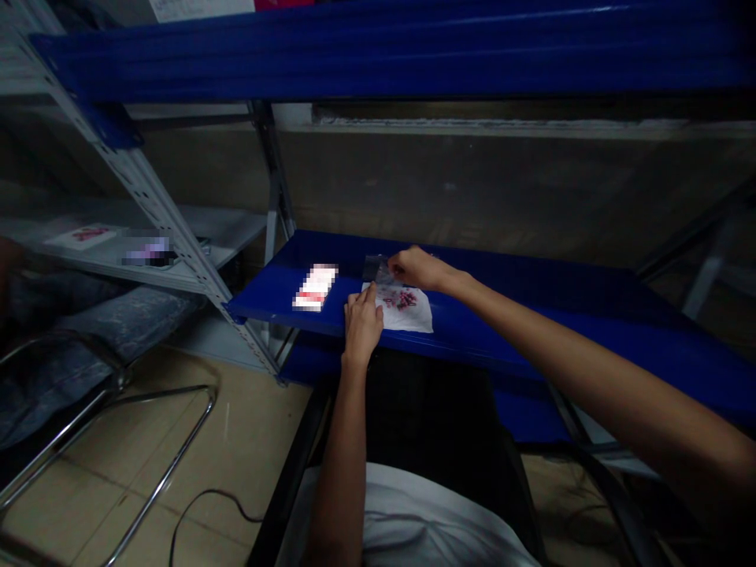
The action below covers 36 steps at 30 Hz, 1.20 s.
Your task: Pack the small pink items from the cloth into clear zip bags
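On the blue shelf lies a white sheet (418, 318) with a small cluster of pinkish-red bits (406, 299), perhaps beads, on it. Just behind the sheet is a clear plastic bag (376, 268). My left hand (363, 319) rests at the sheet's left edge, fingers stretched out and the index finger pointing toward the bag. My right hand (418, 268) is closed above the bag's right side, fingertips pinched together and pointing down. What sits between those fingertips is too small to make out.
A lit, blurred-out phone-like rectangle (316, 287) lies left on the blue shelf (531, 307). A blue beam (413, 55) crosses overhead. At left are a metal upright (159, 205), a grey shelf (230, 228) with another sheet (83, 236), a seated person's leg and a chrome chair frame (171, 465).
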Available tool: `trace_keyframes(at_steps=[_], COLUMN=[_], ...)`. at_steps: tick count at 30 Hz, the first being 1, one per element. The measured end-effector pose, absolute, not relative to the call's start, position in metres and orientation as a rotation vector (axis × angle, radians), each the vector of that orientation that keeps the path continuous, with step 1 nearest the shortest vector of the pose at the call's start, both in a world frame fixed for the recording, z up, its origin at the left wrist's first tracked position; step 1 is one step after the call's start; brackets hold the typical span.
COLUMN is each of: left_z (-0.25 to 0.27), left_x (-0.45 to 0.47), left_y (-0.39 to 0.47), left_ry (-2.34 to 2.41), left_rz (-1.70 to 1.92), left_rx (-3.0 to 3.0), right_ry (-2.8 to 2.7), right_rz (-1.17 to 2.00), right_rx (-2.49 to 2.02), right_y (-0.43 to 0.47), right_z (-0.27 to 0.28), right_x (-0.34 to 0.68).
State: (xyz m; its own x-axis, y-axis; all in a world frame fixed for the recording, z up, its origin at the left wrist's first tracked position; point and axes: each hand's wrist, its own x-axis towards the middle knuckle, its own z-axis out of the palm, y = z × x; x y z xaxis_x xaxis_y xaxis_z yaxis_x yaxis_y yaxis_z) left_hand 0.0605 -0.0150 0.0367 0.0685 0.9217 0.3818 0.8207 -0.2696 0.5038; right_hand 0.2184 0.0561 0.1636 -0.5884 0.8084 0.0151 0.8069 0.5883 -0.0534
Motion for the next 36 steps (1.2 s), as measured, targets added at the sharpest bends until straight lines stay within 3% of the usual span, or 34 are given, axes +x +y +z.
trace_keyframes(at_steps=[24,36], left_z=[0.029,0.015], left_x=[0.064,0.05], left_y=[-0.013,-0.002], left_ry=[1.819,1.642], left_rz=[1.003,1.314], left_rx=[2.145,2.073], right_ry=[-2.62,-2.504], right_rz=[0.089,0.112], right_rx=[-1.389,-1.397], right_y=[0.067,0.063], right_z=[0.133,0.122], right_x=[0.24,0.25])
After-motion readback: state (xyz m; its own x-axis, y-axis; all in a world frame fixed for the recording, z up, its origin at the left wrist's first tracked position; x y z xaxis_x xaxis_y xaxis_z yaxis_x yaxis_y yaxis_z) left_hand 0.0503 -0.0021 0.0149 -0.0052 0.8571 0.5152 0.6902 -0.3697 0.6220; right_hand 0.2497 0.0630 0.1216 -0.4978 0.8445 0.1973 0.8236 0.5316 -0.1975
